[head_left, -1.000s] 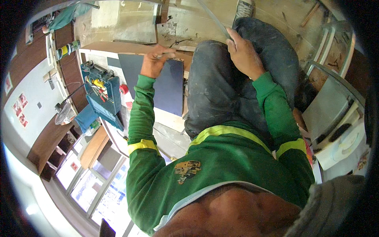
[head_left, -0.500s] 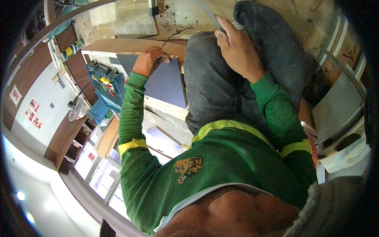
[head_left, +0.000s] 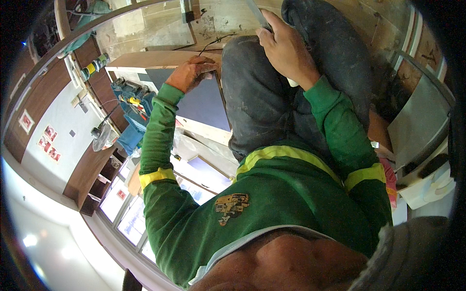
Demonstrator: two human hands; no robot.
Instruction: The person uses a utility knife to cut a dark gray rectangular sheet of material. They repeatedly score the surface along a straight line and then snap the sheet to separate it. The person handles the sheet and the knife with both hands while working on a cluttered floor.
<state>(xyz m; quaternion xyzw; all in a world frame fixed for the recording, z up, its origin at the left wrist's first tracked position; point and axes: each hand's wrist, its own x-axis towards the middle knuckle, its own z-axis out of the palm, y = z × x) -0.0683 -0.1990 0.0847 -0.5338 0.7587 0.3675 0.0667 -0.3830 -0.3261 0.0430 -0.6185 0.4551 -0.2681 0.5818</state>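
A dark blue panel [head_left: 206, 104] is steadied at its upper edge by the clenched left hand [head_left: 194, 72], while a thin grey strip [head_left: 256, 13] is gripped in the right hand [head_left: 286, 48] above the knee.

1. The left hand [head_left: 191, 72] grips the top edge of a dark blue-grey panel [head_left: 206, 104], its fingers [head_left: 206, 62] curled over the edge.
2. The right hand [head_left: 286, 48] is closed around a thin grey strip [head_left: 256, 13] above the person's dark-trousered knee.
3. A pale wooden board [head_left: 145, 59] lies just beyond the panel.
4. A blue toolbox [head_left: 130, 99] sits to the left, well apart from both hands.
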